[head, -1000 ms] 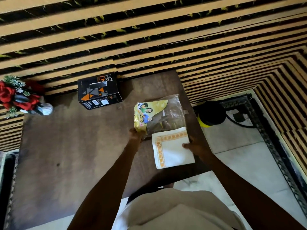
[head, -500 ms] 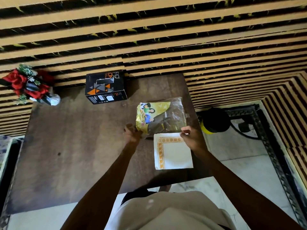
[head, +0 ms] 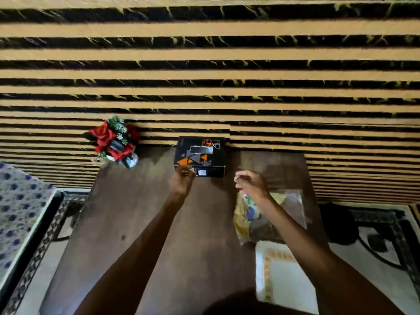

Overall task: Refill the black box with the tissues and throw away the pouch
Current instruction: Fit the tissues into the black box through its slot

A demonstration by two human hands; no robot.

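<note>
The black box (head: 200,155) with orange triangles sits shut at the far edge of the dark wooden table (head: 141,223), against the striped wall. My left hand (head: 181,181) hovers at the box's near left corner, fingers curled and holding nothing. My right hand (head: 248,183) is raised just right of the box, fingers loosely bent, also holding nothing. The clear and yellow pouch (head: 288,214) lies flat on the table under my right forearm. The white tissue stack (head: 286,276) with an orange border lies near the table's front right edge.
A vase of red flowers (head: 113,142) stands at the table's far left corner. A patterned bed cover (head: 18,212) is at the left. A dark round bin (head: 338,223) sits on the tiled floor to the right of the table.
Both hands let go of the pouch and tissues and moved up toward the black box. The camera shifted forward, so the box is now centred.
</note>
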